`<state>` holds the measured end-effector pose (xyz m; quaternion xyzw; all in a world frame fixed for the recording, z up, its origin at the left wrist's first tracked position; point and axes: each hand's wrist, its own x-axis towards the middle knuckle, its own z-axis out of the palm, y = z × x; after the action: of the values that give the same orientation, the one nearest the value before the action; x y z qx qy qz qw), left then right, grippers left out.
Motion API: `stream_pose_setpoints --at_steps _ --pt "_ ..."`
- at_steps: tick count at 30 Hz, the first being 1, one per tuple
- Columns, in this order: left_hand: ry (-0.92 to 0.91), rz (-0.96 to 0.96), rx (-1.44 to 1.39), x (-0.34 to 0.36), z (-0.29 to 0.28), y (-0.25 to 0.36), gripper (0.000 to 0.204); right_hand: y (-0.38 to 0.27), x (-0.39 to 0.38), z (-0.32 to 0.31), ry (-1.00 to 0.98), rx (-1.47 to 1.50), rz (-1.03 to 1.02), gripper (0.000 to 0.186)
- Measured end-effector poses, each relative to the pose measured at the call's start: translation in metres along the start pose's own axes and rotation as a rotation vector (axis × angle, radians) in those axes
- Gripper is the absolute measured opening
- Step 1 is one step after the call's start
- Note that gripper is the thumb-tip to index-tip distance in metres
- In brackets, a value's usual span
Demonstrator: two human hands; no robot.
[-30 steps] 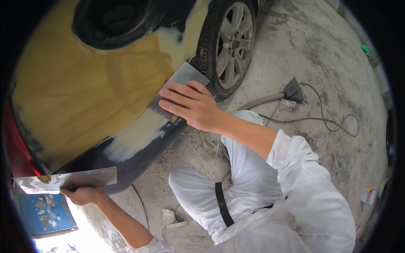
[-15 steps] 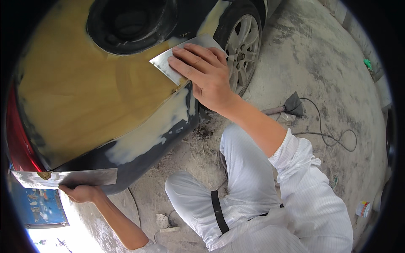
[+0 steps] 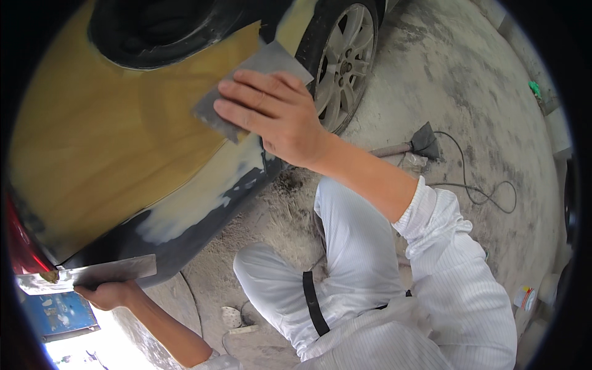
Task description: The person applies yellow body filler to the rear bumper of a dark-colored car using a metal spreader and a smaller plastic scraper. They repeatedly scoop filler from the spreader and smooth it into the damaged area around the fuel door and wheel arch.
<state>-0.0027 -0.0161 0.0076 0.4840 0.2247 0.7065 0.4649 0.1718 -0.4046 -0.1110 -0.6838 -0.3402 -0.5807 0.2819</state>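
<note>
My right hand (image 3: 280,117) presses a thin, flat metal filler spreader (image 3: 271,58) against the car's rear side panel (image 3: 123,135), which is coated in yellow-brown filler. The fingers lie across the spreader's face, and its left edge meets the coated surface just above the panel's lower seam. At the lower left, my left hand (image 3: 111,295) grips a long metal mixing plate (image 3: 126,269) from beneath, close to the red tail light (image 3: 23,237). A small lump of yellow-brown putty (image 3: 49,276) sits toward the plate's far left end. The left thumb and most of those fingers are partly hidden.
A wheel (image 3: 345,65) stands right of the panel, and a dark round opening (image 3: 160,31) is above. Pale filler patches (image 3: 185,213) mark the black bumper. On the floor lie a hose (image 3: 391,150) with a dark nozzle and a looped cable (image 3: 467,179).
The spreader and right hand have slid left and down along the panel, and the spreader's face has tilted and looks darker. The whole view has shifted slightly; my left hand still holds the plate.
</note>
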Motion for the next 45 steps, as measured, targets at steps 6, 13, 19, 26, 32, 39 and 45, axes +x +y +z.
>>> stream_pose_setpoints --at_steps 6,13,19,26,32,39,45 --pt "-0.047 0.099 -0.005 0.010 -0.003 -0.006 0.050 -0.006 -0.055 -0.005 -0.122 0.053 -0.014 0.040" --pt "-0.052 0.028 -0.039 0.004 -0.001 0.000 0.051 0.005 -0.049 -0.043 -0.105 -0.099 0.010 0.041" --pt "-0.038 0.082 0.054 0.003 -0.001 0.000 0.058 0.042 0.005 -0.040 -0.021 -0.084 0.076 0.062" --pt "-0.057 0.093 0.025 0.010 -0.004 -0.004 0.060 0.055 0.039 -0.026 0.019 -0.081 -0.093 0.058" --pt "-0.022 0.050 0.005 0.005 -0.004 -0.002 0.060 0.058 0.037 -0.016 0.001 -0.039 -0.103 0.048" --pt "0.041 0.016 0.009 0.011 -0.005 -0.005 0.051 0.042 -0.012 -0.012 -0.040 0.042 -0.120 0.034" --pt "0.003 0.062 -0.004 0.019 -0.007 -0.008 0.051 0.034 -0.057 -0.022 -0.146 0.060 -0.087 0.036"
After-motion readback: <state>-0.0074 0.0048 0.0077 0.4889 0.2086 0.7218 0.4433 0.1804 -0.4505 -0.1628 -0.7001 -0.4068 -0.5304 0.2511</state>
